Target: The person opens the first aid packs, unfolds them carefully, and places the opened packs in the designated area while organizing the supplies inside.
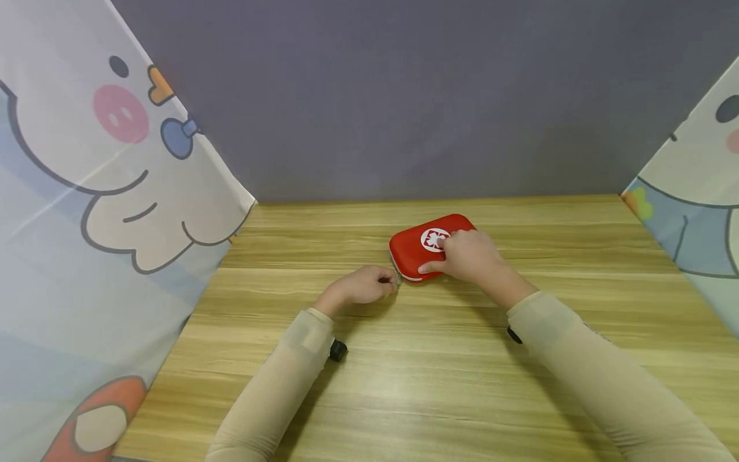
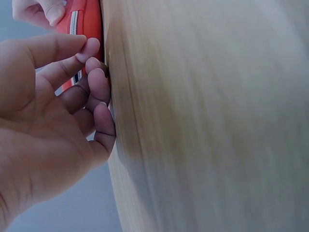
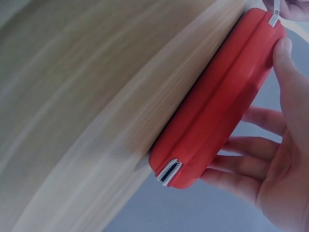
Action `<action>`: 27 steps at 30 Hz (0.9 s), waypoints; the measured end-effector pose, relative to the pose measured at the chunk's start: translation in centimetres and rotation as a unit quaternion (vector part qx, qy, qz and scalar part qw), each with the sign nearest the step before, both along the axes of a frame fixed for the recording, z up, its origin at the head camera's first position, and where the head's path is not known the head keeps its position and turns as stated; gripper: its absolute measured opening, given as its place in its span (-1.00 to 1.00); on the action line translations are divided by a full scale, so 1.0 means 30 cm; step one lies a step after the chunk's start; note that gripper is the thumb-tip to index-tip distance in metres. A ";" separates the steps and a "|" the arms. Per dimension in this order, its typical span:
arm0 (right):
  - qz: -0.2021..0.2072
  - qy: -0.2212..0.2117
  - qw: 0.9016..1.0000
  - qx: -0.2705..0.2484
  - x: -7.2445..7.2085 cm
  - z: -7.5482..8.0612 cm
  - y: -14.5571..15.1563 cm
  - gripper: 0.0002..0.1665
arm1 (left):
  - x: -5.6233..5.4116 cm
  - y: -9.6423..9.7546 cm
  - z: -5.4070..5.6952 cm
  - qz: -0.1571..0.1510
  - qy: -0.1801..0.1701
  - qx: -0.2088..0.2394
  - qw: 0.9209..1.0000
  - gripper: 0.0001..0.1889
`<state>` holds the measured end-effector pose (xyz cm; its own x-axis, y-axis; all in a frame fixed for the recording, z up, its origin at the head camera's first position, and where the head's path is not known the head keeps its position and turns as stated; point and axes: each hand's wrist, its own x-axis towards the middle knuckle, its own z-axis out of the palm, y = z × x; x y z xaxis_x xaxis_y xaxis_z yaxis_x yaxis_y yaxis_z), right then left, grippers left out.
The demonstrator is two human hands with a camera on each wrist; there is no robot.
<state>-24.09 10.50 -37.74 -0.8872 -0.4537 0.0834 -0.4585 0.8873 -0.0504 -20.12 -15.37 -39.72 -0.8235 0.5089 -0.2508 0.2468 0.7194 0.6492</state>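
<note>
A red zippered case (image 1: 412,253) with a white round emblem (image 1: 434,240) on its lid lies on the wooden table. My left hand (image 1: 366,285) pinches the zipper pull (image 3: 276,7) at the case's near left corner, thumb against index finger. The other left fingers are loosely bent close to the tabletop. My right hand (image 1: 470,256) holds the case from above, its thumb along the near edge and its fingers over the lid; the fingertips are hidden in the right wrist view. At one end, silver zipper teeth (image 3: 169,172) show a dark gap between them.
The wooden table (image 1: 369,385) runs back to a grey wall panel (image 1: 404,96). Cartoon-printed sheets stand at the left (image 1: 58,192) and right (image 1: 704,212) sides. A small black device (image 1: 337,350) sits at my left wrist.
</note>
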 end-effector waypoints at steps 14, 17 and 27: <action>-0.014 -0.013 1.000 -0.004 0.006 -0.001 0.001 -0.24 | -0.005 0.007 -0.003 -0.007 0.008 -0.011 1.000 -0.72; -0.018 -0.015 1.000 -0.005 0.007 -0.003 0.003 -0.25 | -0.006 0.011 -0.003 -0.007 0.004 -0.010 1.000 -0.73; -0.036 -0.001 0.999 -0.013 0.014 -0.002 -0.010 -0.22 | -0.002 0.024 0.002 -0.012 0.019 -0.024 0.999 -0.74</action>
